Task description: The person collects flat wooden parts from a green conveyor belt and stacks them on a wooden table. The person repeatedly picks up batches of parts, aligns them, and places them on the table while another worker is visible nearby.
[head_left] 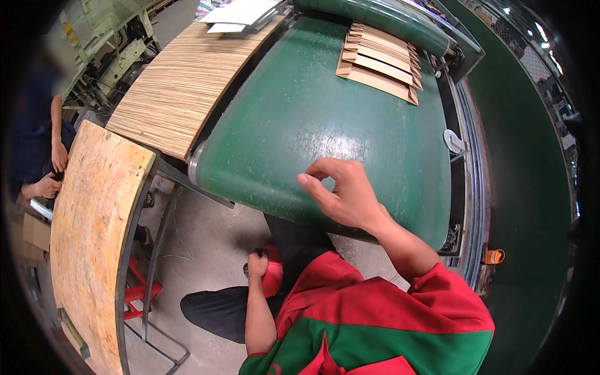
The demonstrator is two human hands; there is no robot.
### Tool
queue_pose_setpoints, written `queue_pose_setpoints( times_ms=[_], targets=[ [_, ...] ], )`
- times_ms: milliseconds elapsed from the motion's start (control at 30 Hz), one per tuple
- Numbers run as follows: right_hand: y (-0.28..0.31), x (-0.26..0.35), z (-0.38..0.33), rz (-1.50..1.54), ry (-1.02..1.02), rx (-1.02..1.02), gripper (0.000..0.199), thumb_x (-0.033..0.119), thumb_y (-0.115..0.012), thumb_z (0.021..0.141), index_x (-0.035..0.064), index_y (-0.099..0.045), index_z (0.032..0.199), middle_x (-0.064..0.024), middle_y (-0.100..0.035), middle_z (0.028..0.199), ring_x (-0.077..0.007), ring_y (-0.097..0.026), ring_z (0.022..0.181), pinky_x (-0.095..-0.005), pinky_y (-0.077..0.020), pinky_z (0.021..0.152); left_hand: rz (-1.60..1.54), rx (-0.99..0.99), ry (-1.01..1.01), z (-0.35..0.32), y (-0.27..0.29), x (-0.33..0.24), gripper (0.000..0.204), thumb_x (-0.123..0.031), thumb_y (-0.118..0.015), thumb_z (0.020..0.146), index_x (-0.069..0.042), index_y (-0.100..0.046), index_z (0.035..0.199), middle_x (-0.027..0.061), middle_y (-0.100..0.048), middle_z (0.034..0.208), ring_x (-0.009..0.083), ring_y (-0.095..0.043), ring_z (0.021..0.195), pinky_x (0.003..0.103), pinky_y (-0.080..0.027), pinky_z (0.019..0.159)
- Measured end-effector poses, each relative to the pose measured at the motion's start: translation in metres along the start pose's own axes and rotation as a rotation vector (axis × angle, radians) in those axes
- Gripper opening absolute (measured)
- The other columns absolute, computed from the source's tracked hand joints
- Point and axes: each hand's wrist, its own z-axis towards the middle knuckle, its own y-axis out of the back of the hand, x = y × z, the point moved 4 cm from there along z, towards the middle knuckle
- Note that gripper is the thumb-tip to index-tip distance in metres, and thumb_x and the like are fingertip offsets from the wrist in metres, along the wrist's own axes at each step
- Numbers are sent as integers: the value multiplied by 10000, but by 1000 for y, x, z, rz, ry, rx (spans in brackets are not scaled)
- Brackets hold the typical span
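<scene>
My right hand [344, 190] hovers over the near part of a green conveyor belt [269, 125]. Its fingers bend loosely, with a gap between them and the thumb, and it holds nothing that I can see. Down by my legs, my left hand [257, 265] is closed at the edge of a red stool [272, 275], partly hidden by my dark trousers. Farther up the belt lies an overlapping row of flat brown cardboard pieces [381, 59] with folded ends, next to the green roller [387, 22].
A ridged wooden board [169, 81] carrying white sheets [240, 12] adjoins the belt's left side. Nearer stands a worn wooden table [100, 219], with another person's hands [50, 181] beyond it. A second red stool [140, 294] is underneath. An orange container [494, 257] sits at right.
</scene>
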Motion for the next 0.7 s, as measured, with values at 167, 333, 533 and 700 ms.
queue_pose_setpoints(
  times_ms=[167,333,533,700],
  targets=[
    [-11,25,20,14,87,57,261,222,-740,964,-30,-751,900,-179,-736,791,-262,-723,708,-373,-554,660,1,-57,-51,-4,8,-9,406,-289,-620,953,2,-744,1208,291,-736,1189,456,-684,1189,493,-521,1029],
    [-18,23,19,-45,79,113,267,225,-744,955,-27,-738,866,-184,-716,759,-267,-717,689,-374,-550,655,-3,-59,-49,-7,11,-8,412,-275,-614,941,4,-744,1216,290,-737,1194,455,-683,1195,488,-519,1044],
    [-17,28,17,4,140,77,296,234,-735,932,-42,-717,827,-230,-680,713,-374,-697,636,-421,-536,603,-9,-59,-42,-10,11,-11,421,-278,-616,942,-3,-740,1235,284,-735,1210,451,-677,1211,483,-516,1058],
    [-14,27,14,11,154,49,288,234,-736,934,-37,-720,837,-218,-690,723,-369,-705,648,-413,-545,611,-29,-53,-38,-10,10,-14,425,-293,-619,949,-8,-737,1241,279,-730,1225,451,-670,1223,483,-515,1064]
  ],
)
